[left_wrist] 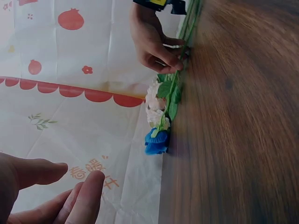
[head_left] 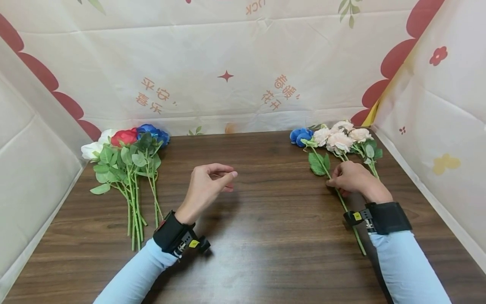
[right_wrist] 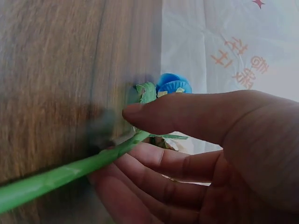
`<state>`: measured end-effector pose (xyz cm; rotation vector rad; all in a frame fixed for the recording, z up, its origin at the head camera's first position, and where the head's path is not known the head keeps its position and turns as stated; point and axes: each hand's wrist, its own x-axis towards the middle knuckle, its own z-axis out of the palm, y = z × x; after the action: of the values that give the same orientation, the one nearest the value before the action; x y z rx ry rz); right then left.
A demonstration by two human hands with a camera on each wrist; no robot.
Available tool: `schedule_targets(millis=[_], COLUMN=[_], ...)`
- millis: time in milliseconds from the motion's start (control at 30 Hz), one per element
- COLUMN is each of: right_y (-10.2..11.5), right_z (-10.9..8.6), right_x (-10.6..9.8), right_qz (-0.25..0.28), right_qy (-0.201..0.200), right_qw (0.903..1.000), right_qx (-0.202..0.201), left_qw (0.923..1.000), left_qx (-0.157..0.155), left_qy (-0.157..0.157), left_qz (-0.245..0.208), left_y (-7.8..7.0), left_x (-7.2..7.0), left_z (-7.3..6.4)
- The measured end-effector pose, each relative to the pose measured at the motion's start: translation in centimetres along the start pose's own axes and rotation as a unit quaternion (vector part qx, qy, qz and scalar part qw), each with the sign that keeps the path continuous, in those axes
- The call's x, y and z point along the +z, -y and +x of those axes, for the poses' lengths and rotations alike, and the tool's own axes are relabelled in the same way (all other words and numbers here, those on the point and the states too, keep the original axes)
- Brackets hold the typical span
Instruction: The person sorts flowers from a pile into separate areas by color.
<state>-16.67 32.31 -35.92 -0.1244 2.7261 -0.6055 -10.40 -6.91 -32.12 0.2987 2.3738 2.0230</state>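
At the right, my right hand (head_left: 351, 179) has its thumb and fingers around the green stem (right_wrist: 60, 176) of a blue artificial flower (head_left: 301, 136). The stem slants across the table, its cut end toward me. Pale pink roses (head_left: 339, 141) lie just beyond that hand, their stems partly hidden by it. My left hand (head_left: 206, 188) hovers over the middle of the table, fingers loosely bent and holding nothing. In the left wrist view, its thumb and fingertips (left_wrist: 96, 179) are apart, and the blue flower head shows low beside the cloth.
To the left lies a bunch with white roses (head_left: 92, 150), a red rose (head_left: 124, 137) and a blue flower (head_left: 153, 134), its green stems pointing toward me. Printed cloth (head_left: 228, 50) walls off the brown wooden table (head_left: 262, 236) at the back and sides.
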Motion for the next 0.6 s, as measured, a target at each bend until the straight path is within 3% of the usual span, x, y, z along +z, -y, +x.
schedule_targets(millis=[167, 333, 433, 500, 600], right_y=[0.5, 2.0, 3.2, 4.3, 6.1], right_z=[-0.2, -1.0, -1.7, -2.2, -2.8], right_x=[-0.4, -0.8, -1.0, -1.0, -0.8], right_qz=[-0.027, -0.069, -0.085, -0.089, -0.083], right_qy=[-0.017, -0.079, -0.117, -0.128, -0.121], right_qw=[0.9995, 0.9945, 0.9895, 0.9874, 0.9876], right_qx=[0.008, 0.005, -0.011, -0.029, -0.056], left_qw=[0.9998, 0.9995, 0.9968, 0.9874, 0.9577], left_qx=[0.011, 0.021, 0.04, 0.061, 0.08], left_qy=[-0.004, -0.005, 0.0, -0.001, -0.018], left_qz=[0.016, 0.021, 0.069, 0.146, 0.276], left_y=[0.6, 2.7, 3.5, 3.8, 4.1], left_x=[-0.1, -0.5, -0.9, -1.4, -2.4], left_z=[0.3, 1.1, 1.6, 1.9, 2.5])
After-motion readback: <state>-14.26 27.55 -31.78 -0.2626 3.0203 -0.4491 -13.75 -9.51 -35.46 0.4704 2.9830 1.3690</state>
